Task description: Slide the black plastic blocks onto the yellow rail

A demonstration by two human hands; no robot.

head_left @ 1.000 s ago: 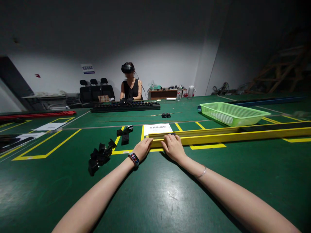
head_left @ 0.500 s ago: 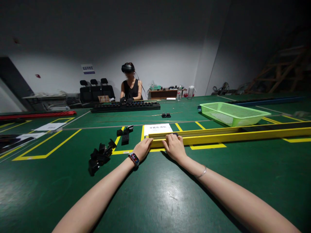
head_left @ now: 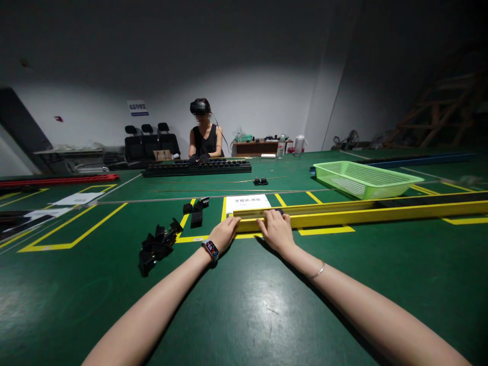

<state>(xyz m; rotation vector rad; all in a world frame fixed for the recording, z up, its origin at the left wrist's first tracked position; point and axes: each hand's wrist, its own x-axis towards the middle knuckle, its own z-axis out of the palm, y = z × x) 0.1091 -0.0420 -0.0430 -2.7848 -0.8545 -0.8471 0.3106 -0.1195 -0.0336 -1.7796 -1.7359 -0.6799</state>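
Note:
A long yellow rail (head_left: 366, 214) with a channel along it lies across the green table (head_left: 244, 305), reaching off to the right. My left hand (head_left: 224, 232) is closed on the rail's left end. Over the channel, a little further right, sits my right hand (head_left: 276, 229), its fingers curled over a small black piece, mostly hidden, and its thumb by the rail's near wall. Behind the rail lies a white paper label (head_left: 247, 202). Loose black parts (head_left: 156, 247) are heaped left of my left hand, with several black blocks (head_left: 196, 216) beyond them.
A green basket (head_left: 366, 180) stands behind the rail at the right. Across the table a person (head_left: 206, 137) in a headset has both hands on a black rail assembly (head_left: 221, 168). Two small black parts (head_left: 261, 181) lie mid-table. Red rails (head_left: 76, 179) are at the far left.
My right hand has shifted slightly to the right along the rail, with the black piece under its fingers. My left hand has stayed at the rail's end.

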